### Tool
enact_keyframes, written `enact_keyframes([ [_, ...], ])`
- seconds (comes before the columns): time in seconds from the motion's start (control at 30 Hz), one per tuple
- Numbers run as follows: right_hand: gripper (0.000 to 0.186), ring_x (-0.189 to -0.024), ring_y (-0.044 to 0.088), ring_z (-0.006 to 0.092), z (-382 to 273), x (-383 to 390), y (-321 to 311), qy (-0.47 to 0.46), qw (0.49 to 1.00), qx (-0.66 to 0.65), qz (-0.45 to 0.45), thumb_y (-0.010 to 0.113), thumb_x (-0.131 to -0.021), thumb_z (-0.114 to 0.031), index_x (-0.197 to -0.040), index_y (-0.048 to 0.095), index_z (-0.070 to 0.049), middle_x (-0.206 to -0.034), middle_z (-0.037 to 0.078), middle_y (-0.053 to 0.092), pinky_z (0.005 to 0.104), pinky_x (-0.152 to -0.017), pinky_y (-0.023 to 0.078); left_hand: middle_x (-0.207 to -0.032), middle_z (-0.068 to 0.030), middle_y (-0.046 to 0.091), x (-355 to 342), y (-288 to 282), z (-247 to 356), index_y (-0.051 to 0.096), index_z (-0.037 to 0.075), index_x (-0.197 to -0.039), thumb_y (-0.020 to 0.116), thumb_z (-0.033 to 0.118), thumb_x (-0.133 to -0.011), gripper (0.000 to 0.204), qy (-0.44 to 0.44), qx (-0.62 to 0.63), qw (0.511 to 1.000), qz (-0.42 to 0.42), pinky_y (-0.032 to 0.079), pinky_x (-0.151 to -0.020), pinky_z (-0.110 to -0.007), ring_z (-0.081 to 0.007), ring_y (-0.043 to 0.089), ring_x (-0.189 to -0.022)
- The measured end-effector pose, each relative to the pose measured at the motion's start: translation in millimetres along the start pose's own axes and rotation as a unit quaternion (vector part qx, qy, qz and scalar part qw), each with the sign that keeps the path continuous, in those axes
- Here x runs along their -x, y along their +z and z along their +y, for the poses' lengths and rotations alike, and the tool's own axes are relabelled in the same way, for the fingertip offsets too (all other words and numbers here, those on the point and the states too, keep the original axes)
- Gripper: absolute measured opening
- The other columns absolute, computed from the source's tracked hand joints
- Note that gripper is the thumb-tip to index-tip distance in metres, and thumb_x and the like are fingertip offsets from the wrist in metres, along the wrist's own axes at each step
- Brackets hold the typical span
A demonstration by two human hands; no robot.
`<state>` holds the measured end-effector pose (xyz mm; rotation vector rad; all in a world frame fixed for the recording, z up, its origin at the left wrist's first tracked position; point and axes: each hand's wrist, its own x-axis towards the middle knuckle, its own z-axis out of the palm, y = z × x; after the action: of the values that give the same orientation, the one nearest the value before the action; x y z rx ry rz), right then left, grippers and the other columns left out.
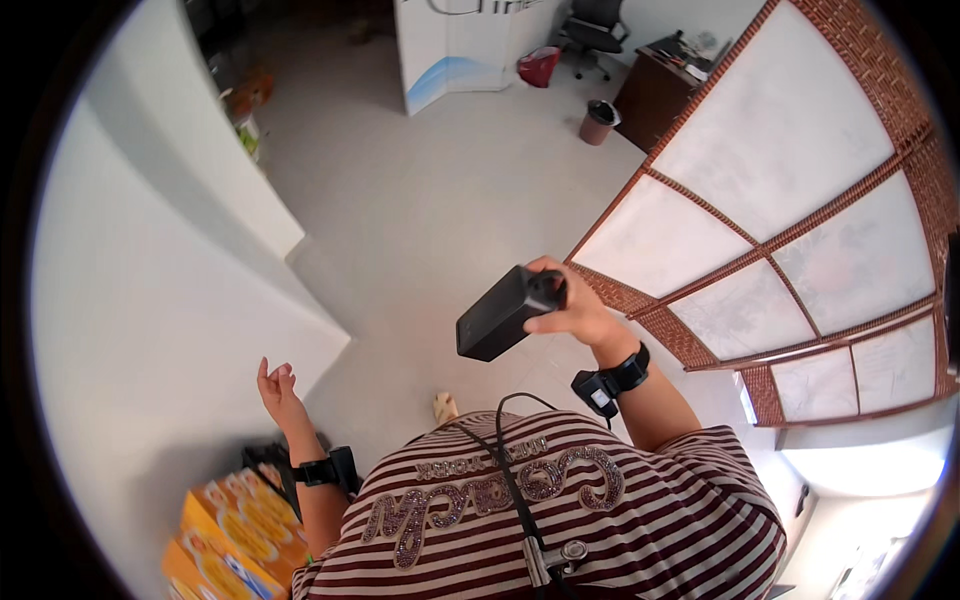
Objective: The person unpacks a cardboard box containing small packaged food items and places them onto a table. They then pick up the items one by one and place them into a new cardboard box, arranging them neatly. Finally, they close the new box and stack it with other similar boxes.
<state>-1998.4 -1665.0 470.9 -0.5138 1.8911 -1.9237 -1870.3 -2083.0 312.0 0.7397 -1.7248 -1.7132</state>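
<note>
My right hand (570,305) grips a black rectangular block-shaped device (497,315) at the centre of the view, fingers around its upper end. My left hand (280,390) hangs at the lower left beside the white wall (150,300), holding nothing, fingers apart and partly curled. Both wrists wear black strapped devices (620,380), and a dark cable runs down my striped shirt.
A folding screen with woven brown frames (760,200) stands close on the right. Yellow boxes (235,520) sit low at the left. Ahead are a white partition (450,50), red bag (538,68), office chair (590,32), bin (600,125) and brown desk (650,95).
</note>
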Motion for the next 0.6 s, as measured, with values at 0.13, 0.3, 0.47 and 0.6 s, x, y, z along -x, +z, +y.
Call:
enact_keyframes([
  [0.13,0.057,-0.089,0.052,0.0107,9,-36,-38,0.063,0.994,0.068,0.066,0.079,-0.061,-0.007,-0.109,0.049,-0.004,-0.094,0.0,0.054,0.0249,-0.079,0.042,-0.095,-0.0046,0.057,-79,95,11,0.042,0.004,-0.129,0.054,0.016,-0.09,0.042,0.012,0.019,0.994,-0.105,0.042,-0.086,-0.03,-0.0141,0.053,-0.095],
  [0.3,0.058,-0.088,0.054,0.0134,45,-68,-104,0.091,0.98,0.076,0.16,0.078,-0.061,-0.01,-0.11,0.049,-0.003,-0.093,0.003,0.056,0.0276,-0.078,0.044,-0.103,-0.0051,0.058,-136,247,112,0.041,0.004,-0.131,0.051,0.021,-0.092,0.044,0.077,0.043,0.956,-0.281,0.042,-0.088,-0.03,-0.0152,0.054,-0.098],
  [0.47,0.052,-0.08,0.054,0.0118,46,-130,-185,0.105,0.966,0.116,0.208,0.078,-0.061,-0.013,-0.104,0.051,-0.002,-0.087,0.002,0.058,0.0261,-0.074,0.044,-0.129,-0.0209,0.045,-172,372,282,0.033,-0.002,-0.135,0.065,0.058,-0.071,0.093,0.417,0.189,0.819,-0.347,0.043,-0.09,-0.039,-0.0332,0.049,-0.114],
  [0.6,0.049,-0.079,0.054,0.011,16,-207,-243,0.067,0.976,0.067,0.198,0.077,-0.062,-0.01,-0.103,0.051,-0.002,-0.087,0.003,0.059,0.0257,-0.073,0.045,-0.13,-0.0242,0.044,-199,431,367,0.026,0.008,-0.14,0.048,0.071,-0.075,0.093,0.648,0.152,0.658,-0.354,0.04,-0.095,-0.044,-0.0405,0.041,-0.122],
])
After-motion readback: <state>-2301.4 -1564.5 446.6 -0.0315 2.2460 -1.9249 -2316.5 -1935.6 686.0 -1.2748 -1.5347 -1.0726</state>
